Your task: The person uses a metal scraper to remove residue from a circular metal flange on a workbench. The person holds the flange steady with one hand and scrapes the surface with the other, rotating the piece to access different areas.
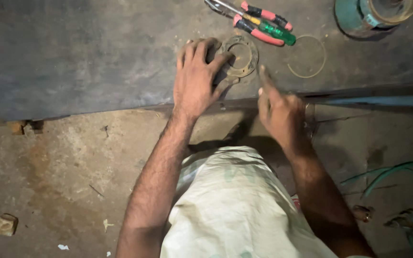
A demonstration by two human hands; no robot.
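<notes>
Bottom centre of the frame: pale woven sack [235,205] over your lap, both forearms coming out from either side of it. Dirty concrete floor [63,162] lower left, with a small stone chunk [4,224] near the bottom left corner. Green hose [393,172] loops at the right edge, lower half.

Mid frame: your right hand [280,114] is just right of centre, blurred, index finger pointing up toward the ring, other fingers curled in. It holds nothing that I can see and hangs just short of the dark slab's edge.

Your left hand [197,79] is flat on the dark slab [72,57], fingers spread, thumb and fingertips pressing on the left side of a round metal flange ring [242,57]. Not a closed grasp, more a press-down. Ring lies flat, upper centre, bolt holes round its rim.

Further up: thin wire ring [307,56] lies flat, right of the flange, apart from it. Red-handled pliers [256,19] and a green-handled screwdriver [276,31] sit together at the top, just above the flange. Teal round housing [359,16] top right corner, partly cut off.
</notes>
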